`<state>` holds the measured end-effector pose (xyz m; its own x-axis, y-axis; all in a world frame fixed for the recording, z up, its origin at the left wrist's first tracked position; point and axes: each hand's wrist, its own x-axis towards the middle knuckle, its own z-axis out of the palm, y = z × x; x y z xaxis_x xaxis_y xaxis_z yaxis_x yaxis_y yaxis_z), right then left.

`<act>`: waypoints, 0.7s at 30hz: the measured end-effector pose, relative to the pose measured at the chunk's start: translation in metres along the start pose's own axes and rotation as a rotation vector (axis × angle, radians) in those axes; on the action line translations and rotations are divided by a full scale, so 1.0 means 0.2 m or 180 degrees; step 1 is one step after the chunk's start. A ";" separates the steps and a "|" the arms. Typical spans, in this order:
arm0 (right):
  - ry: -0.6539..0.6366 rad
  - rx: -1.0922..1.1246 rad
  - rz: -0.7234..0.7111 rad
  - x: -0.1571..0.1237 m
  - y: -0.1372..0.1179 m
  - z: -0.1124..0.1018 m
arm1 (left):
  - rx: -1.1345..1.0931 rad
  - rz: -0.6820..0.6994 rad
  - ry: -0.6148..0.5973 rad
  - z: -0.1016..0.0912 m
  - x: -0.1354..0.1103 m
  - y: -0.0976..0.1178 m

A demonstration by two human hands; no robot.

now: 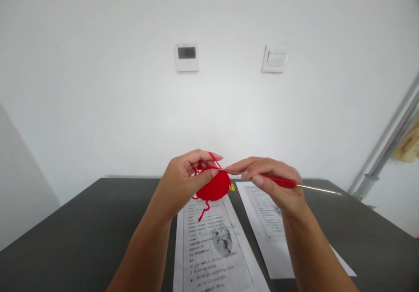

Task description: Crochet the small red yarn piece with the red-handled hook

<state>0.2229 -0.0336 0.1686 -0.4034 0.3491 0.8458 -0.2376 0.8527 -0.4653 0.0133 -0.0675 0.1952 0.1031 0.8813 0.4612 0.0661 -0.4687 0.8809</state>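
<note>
My left hand (193, 170) pinches a round red crochet piece (214, 188) between thumb and fingers. A strand of red yarn (215, 159) runs over its raised index finger down to the top edge of the piece. In my right hand (273, 176) is a crochet hook (279, 181) with a red handle and metal shafts at both ends. Its left tip meets the upper edge of the piece, close to my left thumb. A yellow stitch marker (232, 187) hangs at the right edge, and a red yarn tail (203, 211) dangles below.
Two printed sheets lie on the dark table (98, 235): a left sheet (186, 257) with a picture, and a right sheet (278, 257) partly under my right forearm. Behind stands a white wall with a thermostat panel (187, 57) and a light switch (275, 59). A grey pipe (389, 148) slants at right.
</note>
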 end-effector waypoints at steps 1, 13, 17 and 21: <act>-0.0039 -0.0031 -0.0008 0.00 0.00 0.00 | 0.0084 0.0030 -0.0003 0.00 0.00 0.00; -0.0184 -0.0642 -0.0024 0.01 -0.05 -0.02 | 0.0573 0.0312 0.0117 0.01 0.00 -0.03; -0.0148 -0.0859 -0.0059 0.01 -0.05 0.00 | 0.0787 0.0553 0.0229 0.01 0.00 -0.04; -0.0138 -0.1172 -0.0064 0.02 -0.06 0.02 | 0.1246 0.0906 0.0428 0.03 0.00 -0.04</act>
<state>0.2200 -0.0441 0.1760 -0.4408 0.3208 0.8383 0.0848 0.9447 -0.3169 0.0181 -0.0639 0.1874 0.0440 0.7032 0.7096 0.4239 -0.6563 0.6241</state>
